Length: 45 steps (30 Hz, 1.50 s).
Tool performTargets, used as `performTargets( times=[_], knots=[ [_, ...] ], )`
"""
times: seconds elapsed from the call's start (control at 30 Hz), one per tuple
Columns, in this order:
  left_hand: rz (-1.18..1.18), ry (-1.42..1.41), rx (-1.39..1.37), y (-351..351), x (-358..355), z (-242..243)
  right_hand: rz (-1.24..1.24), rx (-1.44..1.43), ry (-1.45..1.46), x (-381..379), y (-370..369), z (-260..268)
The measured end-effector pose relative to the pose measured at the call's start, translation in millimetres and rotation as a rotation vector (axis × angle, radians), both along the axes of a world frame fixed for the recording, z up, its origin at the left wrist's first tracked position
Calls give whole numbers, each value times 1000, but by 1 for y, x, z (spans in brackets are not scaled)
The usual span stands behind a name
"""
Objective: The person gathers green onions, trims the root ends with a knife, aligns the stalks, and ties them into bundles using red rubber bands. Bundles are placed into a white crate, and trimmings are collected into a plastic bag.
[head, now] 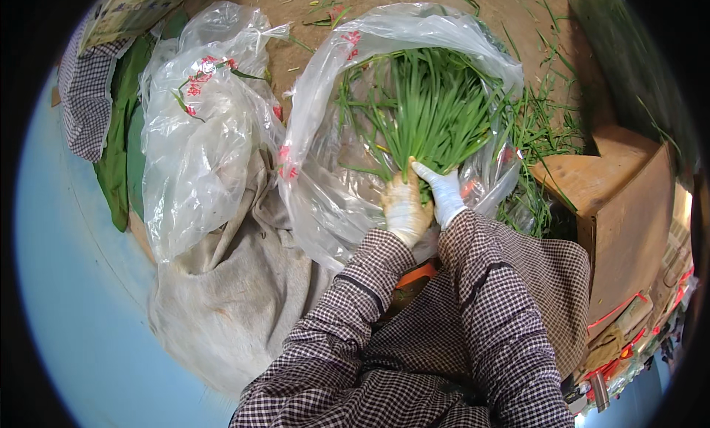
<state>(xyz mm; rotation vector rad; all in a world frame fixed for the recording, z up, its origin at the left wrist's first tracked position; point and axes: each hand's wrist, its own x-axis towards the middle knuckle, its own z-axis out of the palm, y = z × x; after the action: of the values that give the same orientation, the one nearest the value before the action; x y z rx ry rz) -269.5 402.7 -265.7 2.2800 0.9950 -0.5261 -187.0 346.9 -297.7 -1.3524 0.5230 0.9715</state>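
Observation:
Both my hands wear thin, pale gloves and checked sleeves. My left hand (406, 209) and my right hand (442, 190) come together around the lower end of a thick bunch of long, flat green leaves (438, 109), which look like garlic chives. The leaves fan out away from me, inside a large clear plastic bag (316, 134) whose wide mouth is spread open. More loose leaves lie within the bag at the left of the bunch. Red printing marks the bag's rim. The leaf ends between my palms are mostly hidden.
Another clear plastic bag (205, 128) lies crumpled at the left, over a grey-beige cloth (238, 311). Loose green leaves (541, 123) litter the brown floor right of the open bag. A brown wooden box or stand (627, 228) is at the right. A blue surface (66, 273) curves along the left.

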Motion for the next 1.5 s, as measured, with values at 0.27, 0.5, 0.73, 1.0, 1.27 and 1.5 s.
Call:
performTargets(
  times=[0.27,0.5,0.73,1.0,1.27,1.5],
  knots=[
    [680,-367,-703,49,-40,-9,-82,-41,334,25,-26,18],
    [299,-102,-409,90,-94,-118,-52,20,279,41,-41,41],
    [750,-105,-894,94,-64,-127,-96,206,345,49,-52,48],
    [450,277,-310,87,14,-60,-113,176,325,46,-47,50],
    [334,225,177,89,8,-64,-143,181,339,45,-52,37],
    [261,62,-348,134,5,-88,-128,185,322,48,-52,37]
  ],
)
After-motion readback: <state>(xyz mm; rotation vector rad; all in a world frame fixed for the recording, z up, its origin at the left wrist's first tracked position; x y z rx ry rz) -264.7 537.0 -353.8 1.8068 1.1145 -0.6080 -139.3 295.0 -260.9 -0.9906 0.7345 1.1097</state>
